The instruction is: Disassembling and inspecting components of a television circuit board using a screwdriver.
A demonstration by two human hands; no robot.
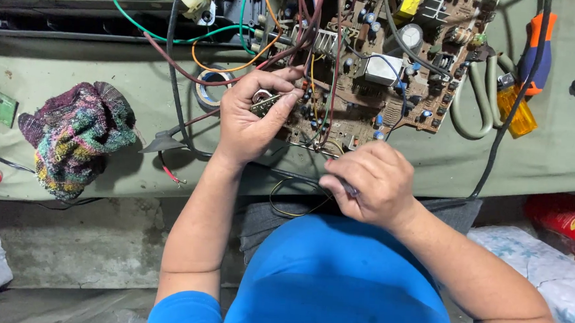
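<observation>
Brown circuit board (370,80) full of small parts, near the bench (550,149) front edge, left hand (250,117) clamped on its left end, right hand (368,182) closed on a thin tool, multicoloured cloth (75,137) well apart.

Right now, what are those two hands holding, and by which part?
The left hand pinches the circuit board by its near left edge. The right hand grips a thin dark tool, mostly hidden in its fingers.

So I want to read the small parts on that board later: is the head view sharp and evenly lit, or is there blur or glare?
Head view: light is soft and even, with no harsh shadows; the circuit board looks fairly sharp; the left hand and right hand show no obvious motion blur; mild shine on the yellow screwdriver handle; frame edges bend slightly.
</observation>
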